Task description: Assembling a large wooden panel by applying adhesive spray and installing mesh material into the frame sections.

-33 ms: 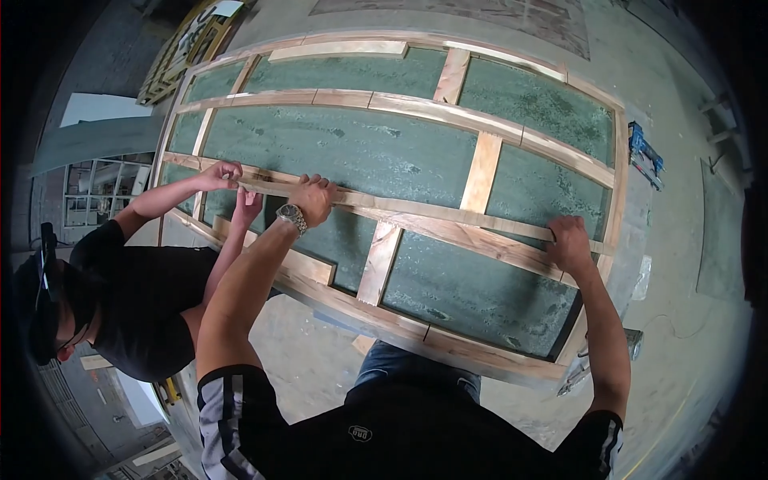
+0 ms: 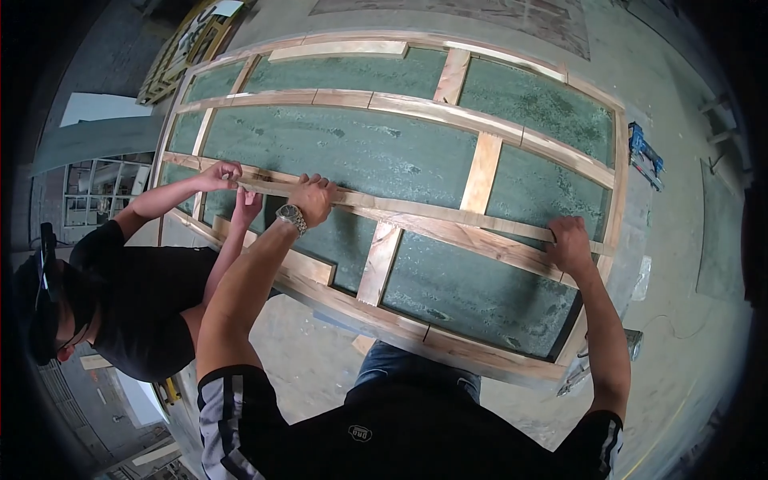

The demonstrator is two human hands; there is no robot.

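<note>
Lath [image 2: 512,226] spans timber frame [image 2: 480,350]; person's left hand [image 2: 314,200] and right hand [image 2: 569,242] grip it, fingers curled nearly closed; co-worker's hands [image 2: 246,210] at left end.

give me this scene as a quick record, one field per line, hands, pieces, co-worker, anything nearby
left hand: the left hand is closed over the strip, watch on the wrist
right hand: the right hand grips the strip near its right end
held piece: long thin wooden strip, lying along a rail of the frame
structure: wooden frame with crosspieces, green mottled surface showing between them
co-worker: person in black at left, both hands at the strip's left end
nearby: blue tool right of the frame
</note>
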